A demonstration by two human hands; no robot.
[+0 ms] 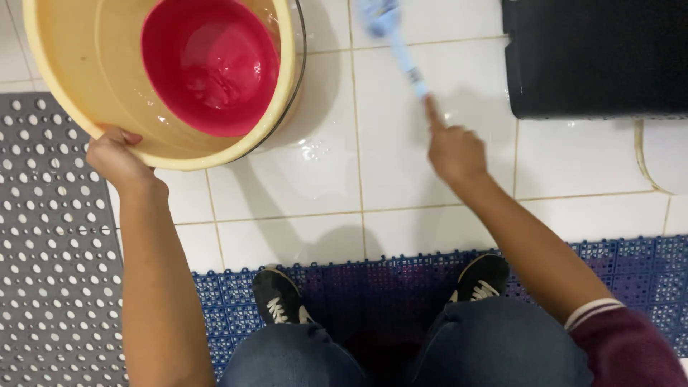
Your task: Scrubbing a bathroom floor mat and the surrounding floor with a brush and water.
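Person crouched on a blue grid mat (pixel 373 287), black sneakers (pixel 279 297) at its far edge, jeans-covered knees lowest in view. A grey perforated mat (pixel 50 251) lies left of the blue one.

Past the blue mat: wet white tiled floor (pixel 315 179). Left hand (pixel 118 158) grips the near rim of a yellow basin (pixel 72 64), thumb hooked over the rim to the inside, other fingers hidden under the outside wall. Basin sits tilted, mouth facing the viewer. A red bowl (pixel 211 64) sits inside it against the far right wall, well away from the thumb. Wet film in both.

Right hand (pixel 455 150) is over the tiles beyond the mat's right half, closed around the near end of a light-blue brush handle (pixel 405 57), index finger laid straight along it. Handle runs away and left from the fingers; brush head (pixel 380 18) is motion-blurred at the top edge.

Farthest from the mat, top right: a black bin (pixel 595 57). A white rounded fixture (pixel 663 154) is just right of the hand.
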